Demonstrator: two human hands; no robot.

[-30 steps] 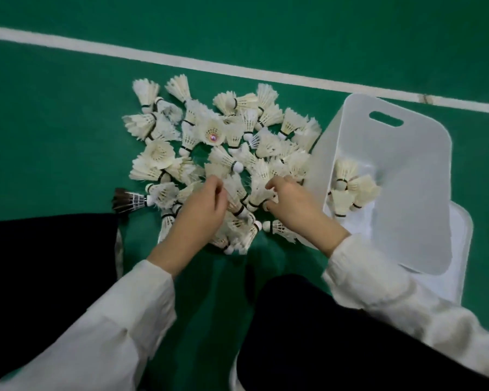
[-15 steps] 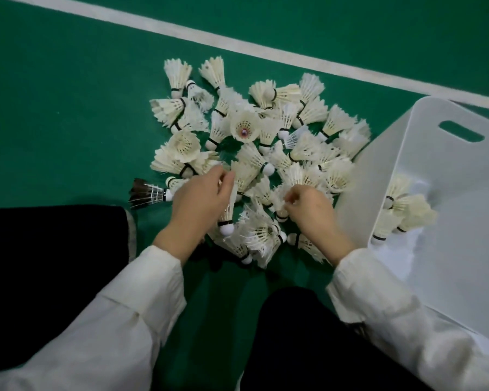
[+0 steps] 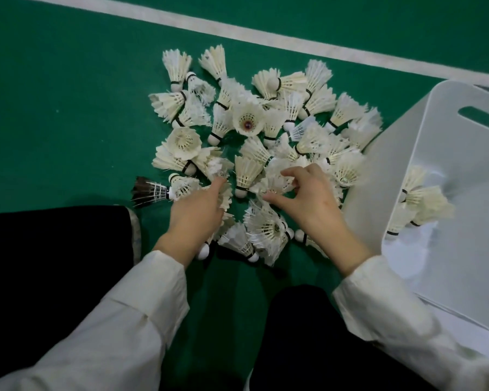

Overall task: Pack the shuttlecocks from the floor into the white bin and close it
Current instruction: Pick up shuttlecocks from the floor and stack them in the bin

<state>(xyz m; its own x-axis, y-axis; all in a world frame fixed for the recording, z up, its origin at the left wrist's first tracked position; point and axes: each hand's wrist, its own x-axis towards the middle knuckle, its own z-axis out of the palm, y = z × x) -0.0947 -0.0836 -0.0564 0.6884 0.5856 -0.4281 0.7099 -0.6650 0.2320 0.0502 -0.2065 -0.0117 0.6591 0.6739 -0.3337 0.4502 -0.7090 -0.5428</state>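
Far left, your dark trouser leg [image 3: 54, 249] fills the corner, and just past its edge lies the odd one out: a black-feathered shuttlecock [image 3: 148, 190] flat on the green floor [image 3: 54, 94], cork pointing right into the heap

Your left hand [image 3: 198, 213] is next, back of the hand up, fingers dipped into the feathers at the near-left edge of the pile. A fan of feathers sticks out on the thumb side and a cork peeks out down by the wrist, but the fingertips are buried, so honestly I can't tell if you've got a grip on one or you're just resting on them

The pile of shuttlecocks [image 3: 266, 122] itself is all still on the floor in the middle, white ones lying every which way, a couple standing cork down so you look straight into the skirt. A white line [image 3: 266, 40] runs across the floor behind them

Your right hand [image 3: 314, 198] hovers at the near-right side of the pile, fingers spread and loosely curved, thumb and forefinger apart on either side of one shuttlecock's feathers, not pinched on it yet

Right of that is the white bin [image 3: 449, 277], lid not on, its near wall touching the edge of the pile. A small bunch of shuttlecocks [image 3: 424, 198] is already in there, a bit blurry, and there's a handle slot [image 3: 480, 117] up near the top
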